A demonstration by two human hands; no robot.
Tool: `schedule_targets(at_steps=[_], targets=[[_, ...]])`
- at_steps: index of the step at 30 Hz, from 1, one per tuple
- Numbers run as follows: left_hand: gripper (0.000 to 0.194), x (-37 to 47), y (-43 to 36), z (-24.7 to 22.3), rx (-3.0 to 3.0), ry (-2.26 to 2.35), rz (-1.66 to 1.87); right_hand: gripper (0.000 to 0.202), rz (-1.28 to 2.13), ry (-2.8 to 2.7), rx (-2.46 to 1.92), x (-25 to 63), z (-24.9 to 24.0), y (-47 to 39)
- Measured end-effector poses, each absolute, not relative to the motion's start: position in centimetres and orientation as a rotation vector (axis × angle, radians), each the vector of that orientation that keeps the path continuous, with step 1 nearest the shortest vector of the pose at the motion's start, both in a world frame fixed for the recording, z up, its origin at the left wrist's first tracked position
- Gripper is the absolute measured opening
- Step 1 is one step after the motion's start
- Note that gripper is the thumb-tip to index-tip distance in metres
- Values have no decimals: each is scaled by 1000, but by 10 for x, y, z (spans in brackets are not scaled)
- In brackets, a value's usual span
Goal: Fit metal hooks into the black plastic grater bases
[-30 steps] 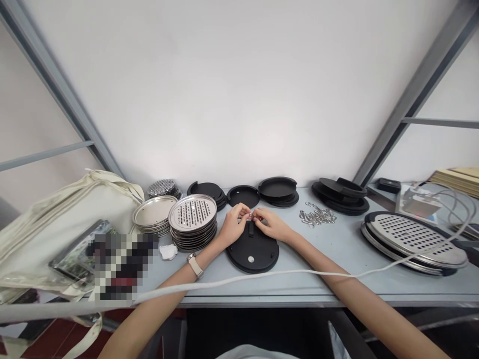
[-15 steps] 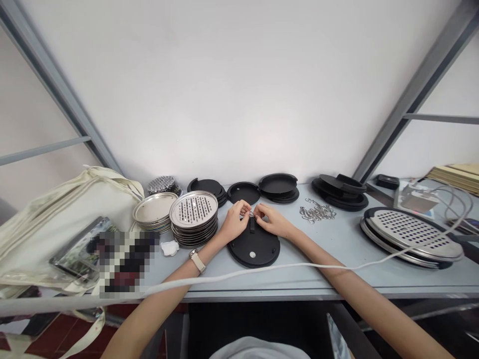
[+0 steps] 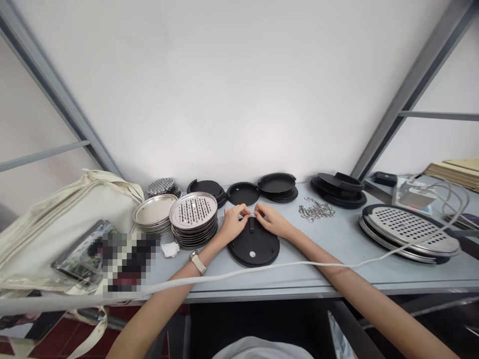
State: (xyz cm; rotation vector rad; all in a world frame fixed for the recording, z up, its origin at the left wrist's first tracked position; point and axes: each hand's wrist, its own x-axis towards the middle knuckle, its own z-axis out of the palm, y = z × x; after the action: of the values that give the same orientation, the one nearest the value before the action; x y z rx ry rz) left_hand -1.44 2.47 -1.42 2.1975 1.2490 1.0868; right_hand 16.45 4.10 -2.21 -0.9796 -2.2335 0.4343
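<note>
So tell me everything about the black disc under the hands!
The black disc lies flat on the grey table, matte like plastic. It has a pale spot, a dark knob near its right edge and a raised tab. The left hand and right hand hold a shiny piece at its far part; whether they touch it is unclear.

Exposure OK, fairly bright and soft. Light source was out of shot; wall (image 3: pixel 258 89) showed a brighter patch mid-frame and fell off to grey toward the corners. Shadows on table (image 3: pixel 340 237) were faint; space underneath was near black. Mild shine on perforated metal disc (image 3: pixel 192 210), low contrast on black disc (image 3: pixel 243 249). Wide-angle distortion: left post (image 3: pixel 48 75) and right post (image 3: pixel 406 89) leaned outward. Cable (image 3: pixel 75 302) went soft and swollen at left. Coarse mosaic (image 3: pixel 130 264) hid lower-left detail. Metal piece (image 3: pixel 252 215) between fingertips (image 3: pixel 246 211) was too small to resolve.
</note>
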Motion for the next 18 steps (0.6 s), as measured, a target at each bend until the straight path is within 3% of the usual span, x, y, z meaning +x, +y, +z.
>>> schedule_targets(at_steps=[18], targets=[[10,-14,23,-14,2349,1312,1020,29,401,-2224,-1148,156,-29,45]])
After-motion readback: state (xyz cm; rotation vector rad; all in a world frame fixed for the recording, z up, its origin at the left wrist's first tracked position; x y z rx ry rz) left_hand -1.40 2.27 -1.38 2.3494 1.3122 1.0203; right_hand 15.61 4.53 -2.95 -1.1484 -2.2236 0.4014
